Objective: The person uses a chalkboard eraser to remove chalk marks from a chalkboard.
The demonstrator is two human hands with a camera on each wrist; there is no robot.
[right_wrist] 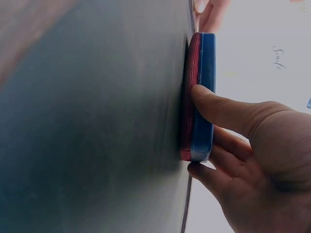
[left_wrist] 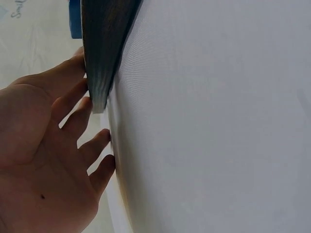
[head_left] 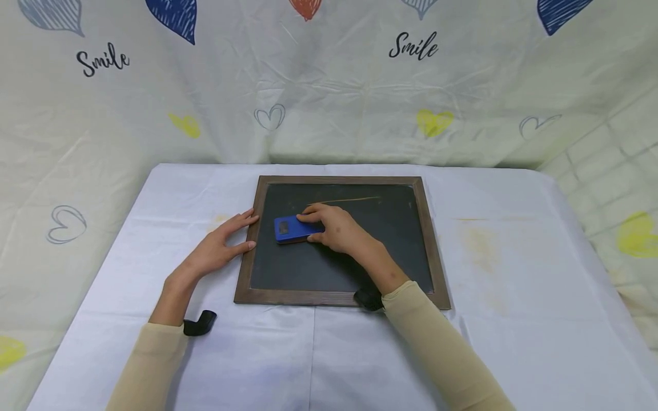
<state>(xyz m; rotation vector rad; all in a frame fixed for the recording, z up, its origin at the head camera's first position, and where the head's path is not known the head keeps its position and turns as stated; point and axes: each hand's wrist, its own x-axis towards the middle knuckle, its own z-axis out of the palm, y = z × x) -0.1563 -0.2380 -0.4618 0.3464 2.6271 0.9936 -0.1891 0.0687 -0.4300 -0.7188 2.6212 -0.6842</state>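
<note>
A small chalkboard (head_left: 339, 262) in a brown wooden frame lies on the white-covered table. My right hand (head_left: 336, 228) grips a blue board eraser (head_left: 287, 228) over the board's left half. In the right wrist view, thumb and fingers hold the eraser (right_wrist: 206, 73) from both sides, its reddish felt pad (right_wrist: 190, 107) facing the board. A thin yellowish chalk line (head_left: 354, 199) runs along the board's upper part. My left hand (head_left: 218, 245) rests at the board's left edge, fingers spread; in the left wrist view its fingertips touch the frame's side (left_wrist: 99, 63) and the cloth.
The white tablecloth (head_left: 529, 319) shows yellowish smudges (head_left: 483, 248) right of the board. Behind the table hangs a pale curtain (head_left: 349, 91) printed with hearts, balloons and the word Smile. A black wrist-worn device (head_left: 200, 323) sits on my left wrist, another (head_left: 368, 299) on the right.
</note>
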